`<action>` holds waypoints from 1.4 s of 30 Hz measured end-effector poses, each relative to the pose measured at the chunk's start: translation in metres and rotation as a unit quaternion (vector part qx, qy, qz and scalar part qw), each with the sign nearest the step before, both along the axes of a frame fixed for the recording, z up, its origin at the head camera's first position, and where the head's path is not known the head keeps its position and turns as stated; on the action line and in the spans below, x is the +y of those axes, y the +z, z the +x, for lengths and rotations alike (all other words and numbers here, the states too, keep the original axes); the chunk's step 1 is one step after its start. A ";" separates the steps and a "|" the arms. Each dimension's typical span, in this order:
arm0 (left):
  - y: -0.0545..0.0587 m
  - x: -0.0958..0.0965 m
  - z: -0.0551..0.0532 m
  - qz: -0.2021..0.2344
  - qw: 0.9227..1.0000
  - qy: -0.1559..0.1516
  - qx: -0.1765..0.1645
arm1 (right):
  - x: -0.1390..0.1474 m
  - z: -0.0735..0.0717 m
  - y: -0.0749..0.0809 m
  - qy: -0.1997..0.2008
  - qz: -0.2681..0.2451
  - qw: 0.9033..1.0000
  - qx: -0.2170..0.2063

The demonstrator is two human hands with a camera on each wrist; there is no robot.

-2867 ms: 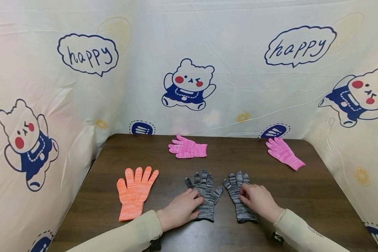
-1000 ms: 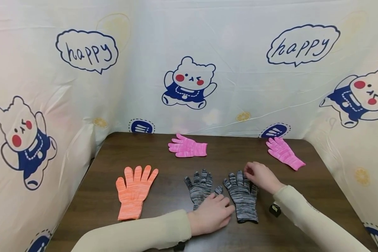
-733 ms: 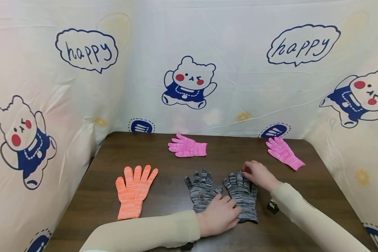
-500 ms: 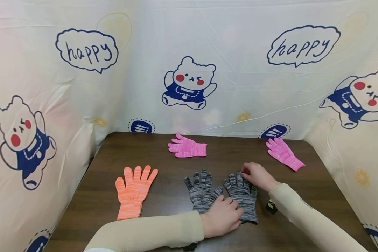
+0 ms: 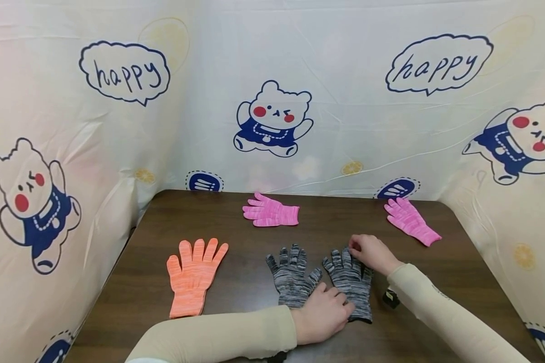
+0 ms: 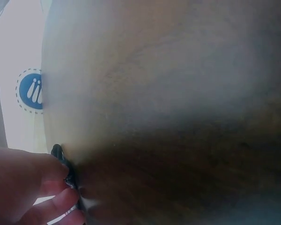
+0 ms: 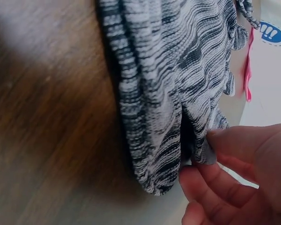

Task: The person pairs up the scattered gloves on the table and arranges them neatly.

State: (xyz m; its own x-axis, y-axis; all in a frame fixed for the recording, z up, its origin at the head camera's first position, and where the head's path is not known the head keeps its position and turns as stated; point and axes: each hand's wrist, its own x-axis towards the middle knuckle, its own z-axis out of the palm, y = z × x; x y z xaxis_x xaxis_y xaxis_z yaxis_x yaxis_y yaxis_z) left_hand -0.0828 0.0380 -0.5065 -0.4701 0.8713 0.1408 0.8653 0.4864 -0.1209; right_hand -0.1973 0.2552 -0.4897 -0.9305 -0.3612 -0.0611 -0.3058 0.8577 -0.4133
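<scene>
While 2 hands work at opposite ends of it, the right grey glove (image 5: 351, 285) — striped black-and-grey knit with a dark cuff edge — lies on the brown table (image 5: 240, 267), digits directed away from the person. At the far end, the right hand (image 5: 374, 252) pinches 1 fingertip of this glove between thumb and fingers; the right wrist view shows this contact closely. At the near end, the left hand (image 5: 324, 313) grips the cuff area, thumb and fingers set against the dark edge in the left wrist view.

Just beside it, to the left, lies the left grey glove (image 5: 292, 277), digits directed away; the left hand and the left sleeve (image 5: 218, 333) cover its cuff. Farther left, well apart, 1 orange glove (image 5: 193, 280) lies with 5 digits spread, its cuff near the left sleeve. Along the far edge are 2 pink gloves: the first pink glove (image 5: 272, 212) points left, and the second pink glove (image 5: 412, 222), near the right corner, points obliquely toward the backdrop (image 5: 345, 65) — pale cloth printed with bears and 2 "happy" speech bubbles.
</scene>
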 end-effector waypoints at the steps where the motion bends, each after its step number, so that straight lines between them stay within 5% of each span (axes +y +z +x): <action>1: 0.000 0.000 0.000 -0.003 1.000 -0.001 -0.003 | 0.000 0.000 0.000 -0.004 0.001 1.000 -0.003; 23: 0.001 0.004 -0.002 -0.003 1.000 -0.012 0.005 | 0.007 0.000 0.000 -0.010 -0.016 1.000 0.000; 42: 0.011 -0.007 -0.008 0.071 0.996 0.002 0.056 | 0.008 0.000 0.037 -0.017 -0.021 0.999 0.034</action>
State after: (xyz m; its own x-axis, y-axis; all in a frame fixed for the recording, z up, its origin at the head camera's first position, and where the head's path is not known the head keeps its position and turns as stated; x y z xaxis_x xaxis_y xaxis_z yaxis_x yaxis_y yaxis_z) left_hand -0.0912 0.0314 -0.4950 -0.4479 0.8369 0.3145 0.8480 0.5092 -0.1472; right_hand -0.1973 0.2635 -0.4528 -0.9436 -0.3308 0.0170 -0.3057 0.8498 -0.4294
